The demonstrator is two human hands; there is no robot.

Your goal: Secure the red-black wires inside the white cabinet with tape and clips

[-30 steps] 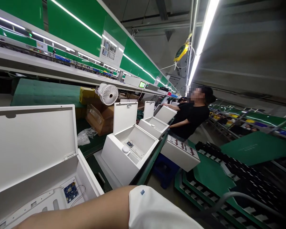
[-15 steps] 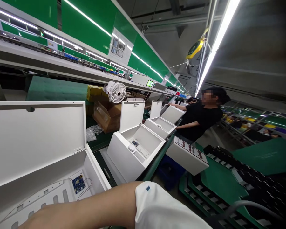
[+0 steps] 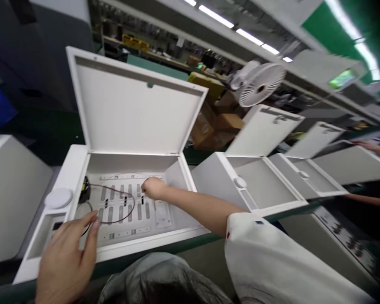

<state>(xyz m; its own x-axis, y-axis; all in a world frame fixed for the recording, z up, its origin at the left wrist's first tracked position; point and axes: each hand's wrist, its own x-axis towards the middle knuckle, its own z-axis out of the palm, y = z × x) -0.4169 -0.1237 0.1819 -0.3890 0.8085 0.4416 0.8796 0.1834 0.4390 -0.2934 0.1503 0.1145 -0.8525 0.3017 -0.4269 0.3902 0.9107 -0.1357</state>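
Observation:
A white metal box (image 3: 136, 242) lies in front of me with its lid (image 3: 136, 109) raised. Between thumb and forefinger, my left hand (image 3: 68, 253) pinches a thin dark red wire (image 3: 134, 207) at the box's front left. That wire loops across the slotted white panel (image 3: 122, 213) inside and runs up to a small black and yellow part (image 3: 85, 190) at the left wall. My right hand (image 3: 154, 188) reaches into the box from the right, fingers curled down over the panel. Whatever its fingertips hold is hidden. A round white knob (image 3: 58, 197) sits on the box's left ledge.
More white boxes with raised lids, one nearby (image 3: 272, 190), stand in a row to the right. Another white box (image 3: 15, 198) is close on the left. Behind are a white fan (image 3: 261, 86) and cardboard boxes (image 3: 205, 126). A co-worker's arm (image 3: 376, 150) shows far right.
My view has swung left and down onto the open box. My left hand has come into view, pinching the wire. My right hand, cut off by the lower edge before, now shows inside the box.

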